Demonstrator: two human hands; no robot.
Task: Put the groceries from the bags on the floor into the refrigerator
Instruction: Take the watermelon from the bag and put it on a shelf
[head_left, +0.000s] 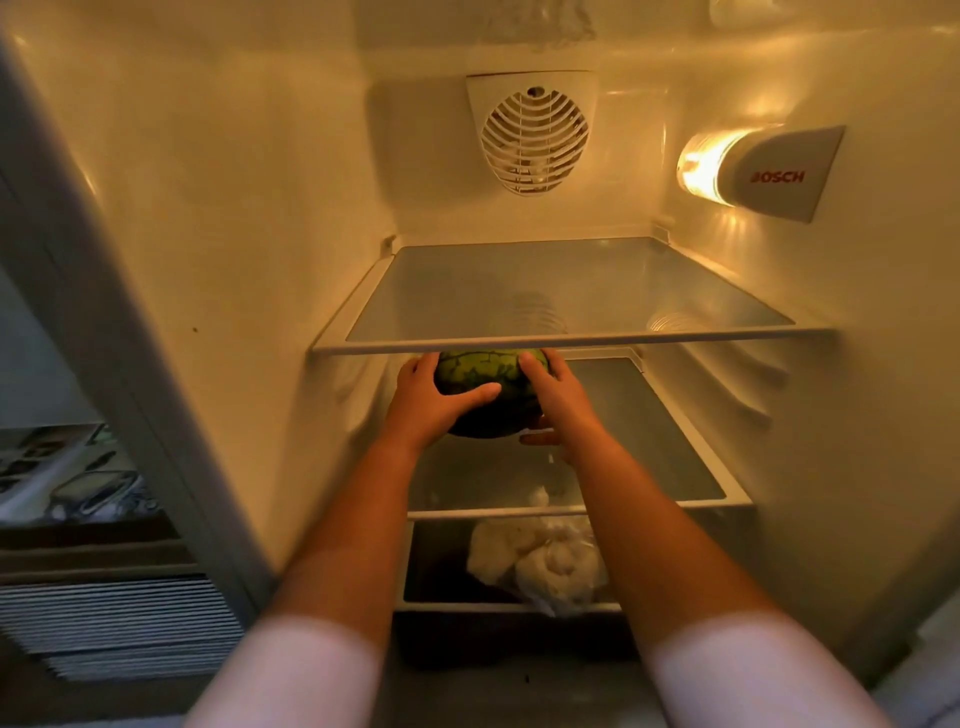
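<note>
Both hands, left (426, 400) and right (553, 397), wrap round the melon (480, 384) because it is big, probably setting it on the middle shelf (649, 441), under the top shelf (571, 340).

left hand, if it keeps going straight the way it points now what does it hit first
Nothing obvious. The left hand grips the watermelon and points into the gap under the upper glass shelf. That way looks free up to the refrigerator's back wall, though depth there is unclear.

The upper shelf's front rail (571, 343) hides the top of the watermelon (483, 374).
</note>
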